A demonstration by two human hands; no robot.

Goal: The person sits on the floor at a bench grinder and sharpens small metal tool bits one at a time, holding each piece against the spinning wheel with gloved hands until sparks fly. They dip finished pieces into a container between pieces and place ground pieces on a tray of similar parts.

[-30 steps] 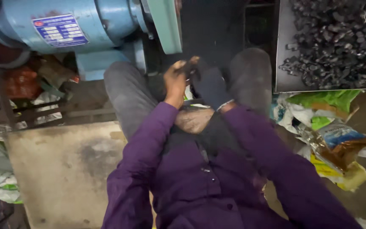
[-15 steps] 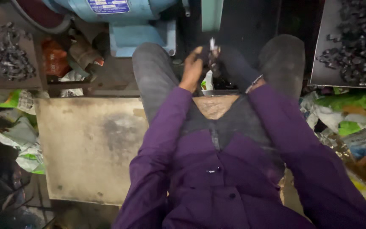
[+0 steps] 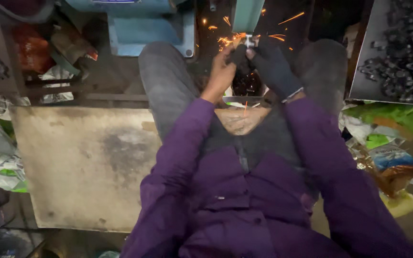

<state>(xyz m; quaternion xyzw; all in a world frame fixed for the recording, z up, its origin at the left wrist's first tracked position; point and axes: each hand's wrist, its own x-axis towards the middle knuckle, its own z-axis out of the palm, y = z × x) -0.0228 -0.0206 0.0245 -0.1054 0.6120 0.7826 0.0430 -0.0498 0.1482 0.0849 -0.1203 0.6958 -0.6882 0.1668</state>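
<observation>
Head view, looking straight down at my own lap from where I follow the work. My left hand (image 3: pixel 222 71) is bare, its fingers curled closed around one end of a small metal piece (image 3: pixel 248 43). My right hand (image 3: pixel 274 69), in a dark glove, pinches the other end with its fingers closed too. Both hands meet at the far middle of the scene, so the piece is steadied from two sides and pressed up against the green grinder guard (image 3: pixel 247 14), where the wheel itself is hidden. Orange sparks (image 3: pixel 230 38) spray out to the left and right of the contact point; the glove seems to be there to shield that hand from heat and grit.

Outward from the hands, purple sleeves (image 3: pixel 182 143) run back to my body. My knees in grey trousers (image 3: pixel 166 81) spread to either side of the hands, which leaves room below the wheel. A blue machine body (image 3: pixel 149 24) sits at the far left. At the far right, a metal tray (image 3: pixel 359 71) holds a heap of dark small parts (image 3: pixel 402 48), within reach of the gloved hand. A worn flat board (image 3: pixel 82 162) lies to my left, and crumpled plastic bags (image 3: pixel 388 157) lie to my right.
</observation>
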